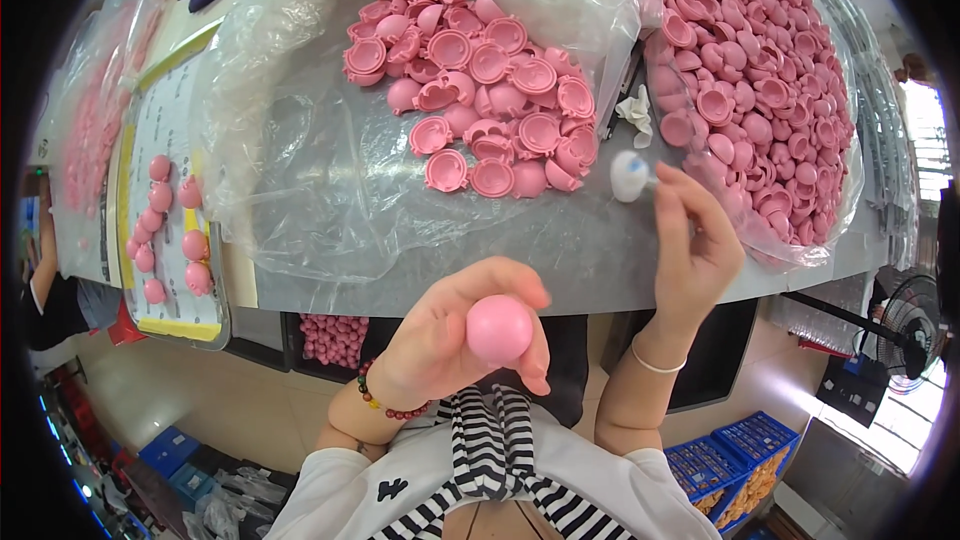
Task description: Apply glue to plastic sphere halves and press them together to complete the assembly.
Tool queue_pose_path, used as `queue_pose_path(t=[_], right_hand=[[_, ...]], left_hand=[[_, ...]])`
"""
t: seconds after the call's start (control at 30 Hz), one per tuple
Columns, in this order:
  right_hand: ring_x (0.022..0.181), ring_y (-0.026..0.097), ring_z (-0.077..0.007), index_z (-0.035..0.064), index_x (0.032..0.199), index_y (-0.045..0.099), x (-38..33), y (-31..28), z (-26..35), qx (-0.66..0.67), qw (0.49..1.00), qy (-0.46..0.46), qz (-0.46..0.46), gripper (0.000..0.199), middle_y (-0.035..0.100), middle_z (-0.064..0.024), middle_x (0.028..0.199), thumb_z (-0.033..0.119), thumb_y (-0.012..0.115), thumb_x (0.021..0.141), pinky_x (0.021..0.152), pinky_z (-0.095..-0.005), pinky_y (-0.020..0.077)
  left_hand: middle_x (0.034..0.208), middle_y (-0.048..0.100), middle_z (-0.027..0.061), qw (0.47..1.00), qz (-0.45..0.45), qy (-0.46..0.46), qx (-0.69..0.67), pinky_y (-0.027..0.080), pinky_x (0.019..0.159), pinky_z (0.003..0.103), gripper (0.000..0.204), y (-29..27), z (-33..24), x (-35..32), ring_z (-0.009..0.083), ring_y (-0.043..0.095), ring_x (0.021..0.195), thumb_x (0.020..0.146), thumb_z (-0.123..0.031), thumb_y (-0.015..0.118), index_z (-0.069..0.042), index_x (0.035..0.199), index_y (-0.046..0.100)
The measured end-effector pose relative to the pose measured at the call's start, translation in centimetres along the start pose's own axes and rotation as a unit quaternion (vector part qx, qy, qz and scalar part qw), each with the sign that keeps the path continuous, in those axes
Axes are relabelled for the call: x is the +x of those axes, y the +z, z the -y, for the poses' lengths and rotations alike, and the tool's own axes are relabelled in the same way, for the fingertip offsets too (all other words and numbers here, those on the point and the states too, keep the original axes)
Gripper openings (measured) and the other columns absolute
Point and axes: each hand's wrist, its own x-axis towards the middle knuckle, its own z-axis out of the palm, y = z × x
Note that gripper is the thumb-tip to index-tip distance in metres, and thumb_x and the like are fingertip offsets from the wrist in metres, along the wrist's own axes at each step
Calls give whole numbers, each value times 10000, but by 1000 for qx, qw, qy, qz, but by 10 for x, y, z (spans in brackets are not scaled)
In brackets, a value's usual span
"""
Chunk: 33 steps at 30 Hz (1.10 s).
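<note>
My left hand (pixel 440 325) is closed round a smooth pink plastic ball (pixel 499 330), held in front of my body near the table's front edge. My right hand (pixel 695 250) is raised over the table to the right, thumb and forefinger pinched together. A small white roundish thing with a blue spot (pixel 629 176) lies right by those fingertips. Something thin seems to run from the pinch toward it, too blurred to name. Ahead of my hands, a pile of pink half-shells (pixel 490 62), several hinged in pairs, lies on clear plastic sheeting (pixel 300 140).
At right, a big clear bag holds many pink half-shells (pixel 750 90). A tray (pixel 175 326) on the left carries several pink balls (pixel 160 197). Crumpled white tissue (pixel 636 112) lies between the piles. Below the table edge is a bin of pink pieces (pixel 334 340); a fan (pixel 908 335) stands far right.
</note>
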Motion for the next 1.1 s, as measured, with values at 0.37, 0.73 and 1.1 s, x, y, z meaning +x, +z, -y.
queue_pose_path(t=[0.37, 0.73, 1.1], right_hand=[[859, 511, -255, 51, 990, 601, 4, 13, 21, -215, 934, -198, 206, 403, 568, -102, 976, 114, 706, 606, 747, -326, 406], [741, 514, -135, -37, 977, 541, -22, -30, 2, 114, 988, 54, 94, 424, 602, -111, 898, 347, 383, 893, 606, -196, 363], [498, 375, -89, -37, 1005, 464, -44, -9, 20, 336, 922, 158, 114, 576, 523, -122, 692, 511, 409, 833, 391, -186, 242]], left_hand=[[894, 583, 182, 984, -31, 82, 155, 488, 661, 319, 372, 1, -8, -22, 251, 590, 787, 754, -231, 658, 13, 992, 509], [1050, 564, 146, 139, -569, 214, 781, 399, 855, 319, 273, -5, -166, -104, 241, 543, 966, 864, -121, 480, 36, 1084, 514], [929, 553, 85, 332, -191, 210, 899, 424, 667, 327, 272, -11, -54, 23, 234, 516, 760, 657, -49, 658, -57, 923, 603]])
